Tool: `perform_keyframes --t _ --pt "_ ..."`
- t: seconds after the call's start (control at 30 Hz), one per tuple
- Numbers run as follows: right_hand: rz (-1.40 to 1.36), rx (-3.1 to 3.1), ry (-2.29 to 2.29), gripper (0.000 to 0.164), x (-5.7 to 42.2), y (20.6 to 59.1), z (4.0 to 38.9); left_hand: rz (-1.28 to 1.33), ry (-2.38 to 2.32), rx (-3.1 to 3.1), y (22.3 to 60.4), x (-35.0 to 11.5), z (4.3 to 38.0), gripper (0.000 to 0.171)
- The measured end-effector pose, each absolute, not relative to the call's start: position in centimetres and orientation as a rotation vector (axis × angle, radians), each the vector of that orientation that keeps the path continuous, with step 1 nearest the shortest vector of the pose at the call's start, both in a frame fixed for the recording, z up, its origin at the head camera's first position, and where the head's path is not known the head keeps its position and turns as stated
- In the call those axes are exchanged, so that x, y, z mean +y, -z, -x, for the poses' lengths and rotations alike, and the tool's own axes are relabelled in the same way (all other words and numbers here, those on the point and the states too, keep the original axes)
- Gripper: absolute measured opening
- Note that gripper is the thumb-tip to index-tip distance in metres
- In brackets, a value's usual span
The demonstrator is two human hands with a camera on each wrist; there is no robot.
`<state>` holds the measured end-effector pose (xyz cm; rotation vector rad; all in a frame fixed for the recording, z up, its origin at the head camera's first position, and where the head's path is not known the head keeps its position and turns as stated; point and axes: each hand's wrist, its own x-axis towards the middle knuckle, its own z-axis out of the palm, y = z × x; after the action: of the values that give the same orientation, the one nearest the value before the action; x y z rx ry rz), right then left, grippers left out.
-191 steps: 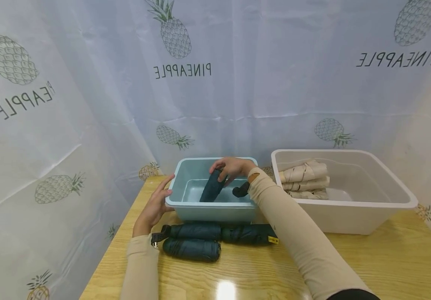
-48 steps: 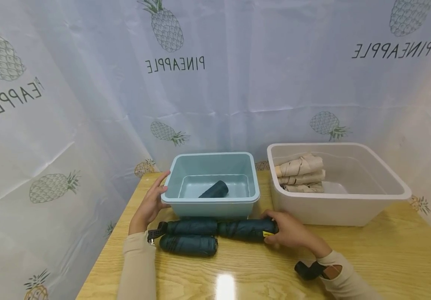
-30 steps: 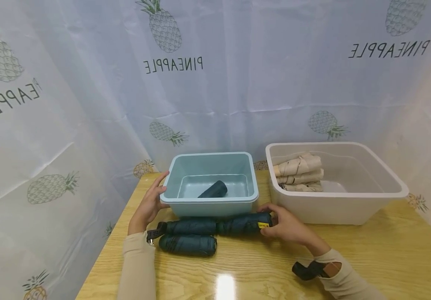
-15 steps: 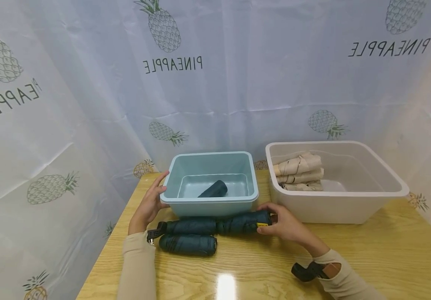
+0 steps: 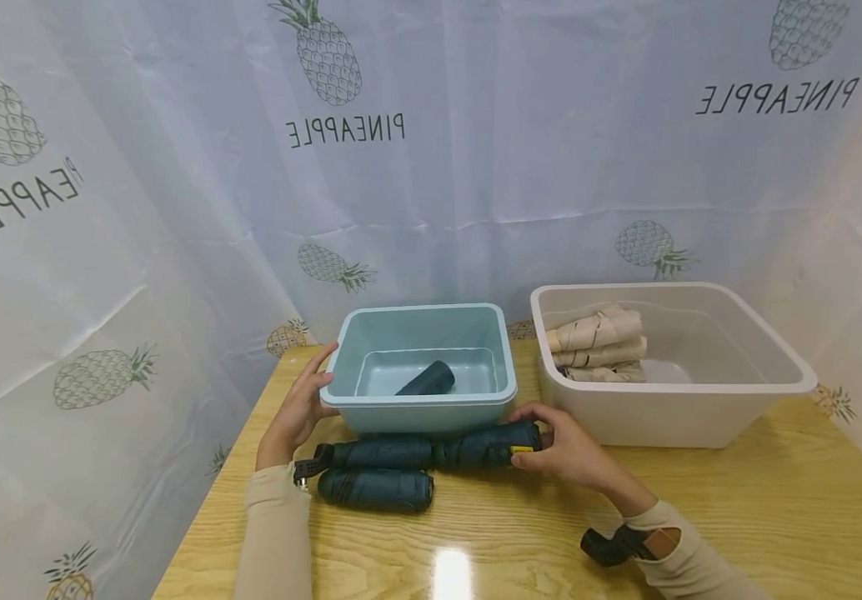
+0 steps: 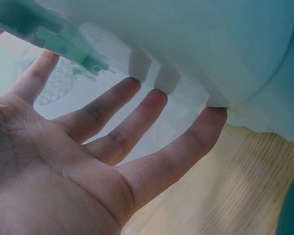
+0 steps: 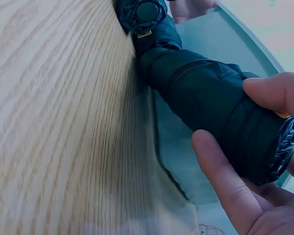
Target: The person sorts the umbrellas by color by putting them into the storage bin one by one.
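Observation:
Thumb and fingers of my right hand [image 5: 566,448] grip the right end of a folded dark teal umbrella [image 5: 485,445], near its yellow tag. In the right wrist view that umbrella [image 7: 210,103] slants up from the wood, its other end against a second umbrella. Two more folded umbrellas, a rear one [image 5: 382,452] and a front one [image 5: 376,490], lie to its left. My left hand [image 5: 298,414] is at the left side of the light blue bin [image 5: 419,401]; its extended fingertips touch the wall in the left wrist view. One dark umbrella [image 5: 428,379] lies inside the bin.
A larger white bin [image 5: 671,417] stands to the right, with several beige rolled fabric bundles [image 5: 599,333] at its left end. Both bins are on a wooden table [image 5: 521,542]. A pineapple-print curtain [image 5: 476,183] hangs close behind them.
My right hand has left the blue bin, where an umbrella now lies, and taken hold of the right-hand umbrella outside, shifting its end slightly left. My left hand stays at the bin.

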<state>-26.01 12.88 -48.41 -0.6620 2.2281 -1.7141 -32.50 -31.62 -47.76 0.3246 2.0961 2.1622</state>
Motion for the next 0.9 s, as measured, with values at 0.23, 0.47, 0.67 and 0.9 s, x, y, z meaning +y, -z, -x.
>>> perform_keyframes --t 0.23,0.47,0.67,0.9 --pt "0.674 2.178 1.779 0.056 12.6 48.1 25.7 -0.318 -2.163 2.097 47.7 -31.5 32.4 0.062" --pt "0.645 2.129 1.835 0.056 12.5 47.8 25.5 -0.322 -2.169 2.088 47.7 -31.5 32.4 0.062" --pt "0.644 2.09 1.861 0.057 12.7 47.5 25.4 -0.313 -2.17 2.092 47.6 -31.5 32.3 0.062" --pt "0.64 2.053 1.888 0.058 12.7 46.7 25.1 -0.308 -2.174 2.088 47.6 -31.5 32.4 0.062"
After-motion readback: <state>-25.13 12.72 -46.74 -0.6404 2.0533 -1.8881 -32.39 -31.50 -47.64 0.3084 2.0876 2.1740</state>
